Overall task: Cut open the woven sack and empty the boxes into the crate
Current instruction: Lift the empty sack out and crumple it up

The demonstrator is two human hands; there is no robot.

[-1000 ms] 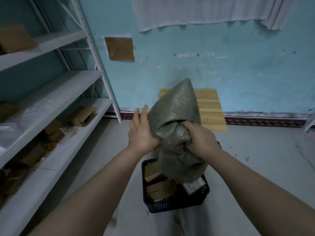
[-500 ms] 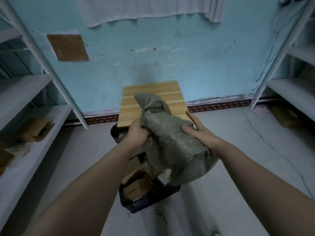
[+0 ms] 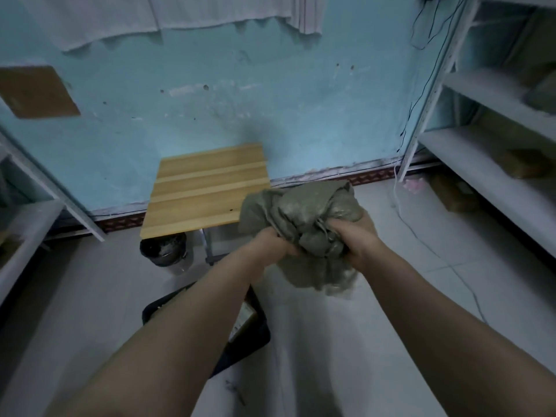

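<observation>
- Crate sits on the floor, near, under my left forearm, a box showing inside.
- My left hand is clenched on the sack.
- My right hand grips its crumpled right side, right of the table.

A wooden slatted table stands against the blue wall. A black bucket sits under its near left corner. White shelves hold a cardboard box.
</observation>
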